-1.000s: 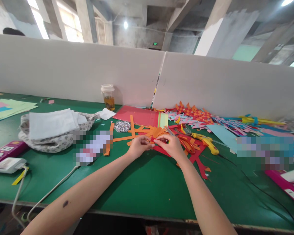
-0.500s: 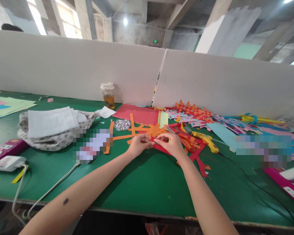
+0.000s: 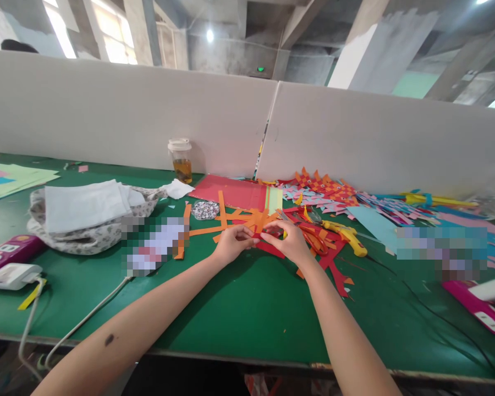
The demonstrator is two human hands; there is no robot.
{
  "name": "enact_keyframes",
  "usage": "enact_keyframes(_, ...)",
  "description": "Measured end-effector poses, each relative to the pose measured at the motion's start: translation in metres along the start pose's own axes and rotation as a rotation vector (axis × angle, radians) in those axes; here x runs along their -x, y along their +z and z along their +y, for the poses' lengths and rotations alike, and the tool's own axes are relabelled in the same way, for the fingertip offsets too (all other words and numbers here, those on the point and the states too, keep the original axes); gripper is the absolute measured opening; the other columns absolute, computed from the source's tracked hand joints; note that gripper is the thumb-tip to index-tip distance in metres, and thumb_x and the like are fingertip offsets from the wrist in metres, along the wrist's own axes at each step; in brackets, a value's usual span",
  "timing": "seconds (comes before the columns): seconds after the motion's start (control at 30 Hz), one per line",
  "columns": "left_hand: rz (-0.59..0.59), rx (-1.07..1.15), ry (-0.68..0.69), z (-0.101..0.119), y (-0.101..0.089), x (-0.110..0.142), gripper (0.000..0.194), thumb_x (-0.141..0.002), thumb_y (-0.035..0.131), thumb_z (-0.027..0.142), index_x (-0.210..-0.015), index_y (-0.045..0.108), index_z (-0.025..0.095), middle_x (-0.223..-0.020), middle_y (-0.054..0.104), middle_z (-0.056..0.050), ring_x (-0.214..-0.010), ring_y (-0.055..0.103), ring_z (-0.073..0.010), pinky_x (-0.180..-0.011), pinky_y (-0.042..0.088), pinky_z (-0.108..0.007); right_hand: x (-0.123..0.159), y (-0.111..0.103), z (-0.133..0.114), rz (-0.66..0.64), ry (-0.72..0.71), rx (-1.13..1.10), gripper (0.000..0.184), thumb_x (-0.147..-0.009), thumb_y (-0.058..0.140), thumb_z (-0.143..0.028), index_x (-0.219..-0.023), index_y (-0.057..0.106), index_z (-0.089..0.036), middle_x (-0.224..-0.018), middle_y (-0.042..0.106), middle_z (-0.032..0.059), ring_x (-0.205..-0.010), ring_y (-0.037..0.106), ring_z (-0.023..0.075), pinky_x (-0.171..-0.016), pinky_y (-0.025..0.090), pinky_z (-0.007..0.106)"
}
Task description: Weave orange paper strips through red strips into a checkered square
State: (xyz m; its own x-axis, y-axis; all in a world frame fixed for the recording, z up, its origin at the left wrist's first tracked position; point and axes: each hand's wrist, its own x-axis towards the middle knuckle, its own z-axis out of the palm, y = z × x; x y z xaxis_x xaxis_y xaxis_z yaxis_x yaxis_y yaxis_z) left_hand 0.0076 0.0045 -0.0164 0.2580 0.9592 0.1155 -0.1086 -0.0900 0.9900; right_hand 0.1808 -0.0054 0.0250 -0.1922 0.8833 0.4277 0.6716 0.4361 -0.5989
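Fingers of my left hand [image 3: 234, 245] pinch the left end of a small red paper strip [image 3: 257, 236]. My right hand [image 3: 287, 241] grips the strip's other side between thumb and fingers, so the hands nearly meet. Just behind them, orange paper strips [image 3: 206, 231] are scattered over the green table, some crossing. More red paper strips [image 3: 337, 275] lie under and to the right of my right hand. Orange-handled scissors [image 3: 315, 242] rest beside that hand, partly hidden by it. A yellow glue gun [image 3: 348, 237] lies further right. The folds of the held strip are too small to make out.
A packet of silvery bits [image 3: 205, 209] and a red sheet [image 3: 231, 191] lie behind my hands. A lidded cup [image 3: 181, 160] stands by the white partition [image 3: 127, 110]. Left is a patterned cloth bag [image 3: 94, 242]; right, woven orange-red pieces [image 3: 325, 184] and a black cord [image 3: 421, 300].
My hands stay in nearly the same place, still pinching the red strip. A bit more of the strip shows between my fingertips. The whole view has shifted very slightly.
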Motion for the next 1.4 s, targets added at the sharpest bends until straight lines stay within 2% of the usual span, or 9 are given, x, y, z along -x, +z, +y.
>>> enact_keyframes(0.17,-0.04,0.011,-0.017,0.003,0.002,0.002,0.032,-0.054,0.076,0.033,-0.069,0.055,0.014,-0.056,0.062,0.0,-0.054,0.061,-0.0117,-0.052,0.046,-0.02,-0.003,0.001,0.0,-0.05,0.005,-0.085,0.02,-0.079,0.051,-0.038,-0.076,0.063,-0.021,-0.091,0.066,0.0043,-0.092,0.057,0.021,-0.085,0.04,0.035)
enact_keyframes(0.33,-0.075,-0.02,-0.018,0.008,0.002,0.005,0.031,-0.055,0.075,0.032,-0.068,0.054,0.014,-0.058,0.063,-0.001,-0.055,0.061,-0.0113,-0.054,0.046,-0.021,-0.001,0.0,-0.005,-0.107,-0.035,-0.036,0.03,-0.082,0.046,-0.041,-0.063,0.057,-0.02,-0.072,0.063,0.0017,-0.074,0.057,0.018,-0.076,0.039,0.032)
enact_keyframes(0.43,-0.082,-0.038,-0.032,0.007,0.002,0.004,0.031,-0.056,0.075,0.032,-0.067,0.053,0.014,-0.057,0.063,-0.001,-0.053,0.06,-0.0115,-0.053,0.045,-0.021,0.0,-0.001,-0.007,-0.068,-0.052,0.011,0.03,-0.077,0.053,-0.043,-0.06,0.055,-0.019,-0.066,0.061,0.0002,-0.065,0.054,0.0158,-0.076,0.038,0.033)
enact_keyframes(0.6,-0.088,-0.066,-0.038,0.004,0.002,0.004,0.031,-0.058,0.074,0.033,-0.072,0.054,0.014,-0.061,0.064,-0.002,-0.057,0.061,-0.012,-0.056,0.045,-0.022,-0.001,0.001,-0.007,-0.025,-0.044,0.028,0.028,-0.075,0.057,-0.042,-0.057,0.054,-0.02,-0.061,0.06,-0.0002,-0.062,0.052,0.0158,-0.073,0.039,0.032)
enact_keyframes(0.77,-0.045,-0.23,0.049,0.007,0.004,0.008,0.035,-0.058,0.071,0.042,-0.078,0.06,0.015,-0.073,0.066,-0.005,-0.066,0.061,-0.0138,-0.062,0.046,-0.024,-0.001,0.001,-0.008,0.028,-0.013,0.018,0.027,-0.074,0.058,-0.041,-0.058,0.055,-0.02,-0.065,0.062,0.0024,-0.063,0.054,0.0167,-0.066,0.041,0.03)
enact_keyframes(0.87,-0.007,-0.303,0.099,0.011,0.004,0.01,0.035,-0.063,0.066,0.046,-0.079,0.065,0.016,-0.08,0.067,-0.005,-0.07,0.06,-0.0147,-0.062,0.046,-0.023,-0.001,0.001,-0.01,0.01,-0.009,0.027,0.027,-0.075,0.057,-0.039,-0.056,0.055,-0.02,-0.062,0.061,0.0006,-0.059,0.053,0.0151,-0.072,0.041,0.032)
enact_keyframes(0.97,-0.01,-0.289,0.129,0.008,0.002,0.007,0.035,-0.071,0.057,0.048,-0.079,0.066,0.015,-0.075,0.067,-0.004,-0.065,0.059,-0.0136,-0.057,0.045,-0.022,-0.001,0.003,-0.008,-0.018,-0.024,0.025,0.028,-0.077,0.055,-0.04,-0.056,0.055,-0.02,-0.06,0.061,0.0,-0.06,0.054,0.0155,-0.074,0.041,0.033)
enact_keyframes(1.17,0.062,-0.165,0.076,-0.006,-0.002,-0.003,0.034,-0.067,0.061,0.048,-0.073,0.064,0.014,-0.062,0.062,-0.002,-0.053,0.055,-0.0112,-0.052,0.046,-0.023,-0.003,0.005,-0.001,-0.017,0.056,-0.125,0.022,-0.074,0.058,-0.041,-0.077,0.062,-0.019,-0.079,0.067,0.0034,-0.074,0.062,0.0184,-0.067,0.046,0.029)
enact_keyframes(1.4,0.091,-0.15,0.07,-0.006,-0.004,-0.002,0.033,-0.066,0.063,0.047,-0.072,0.064,0.015,-0.062,0.062,-0.002,-0.054,0.056,-0.0115,-0.052,0.048,-0.024,-0.003,0.002,-0.003,0.07,0.023,-0.093,0.017,-0.075,0.057,-0.037,-0.076,0.064,-0.022,-0.078,0.068,0.0016,-0.074,0.062,0.0182,-0.072,0.047,0.031)
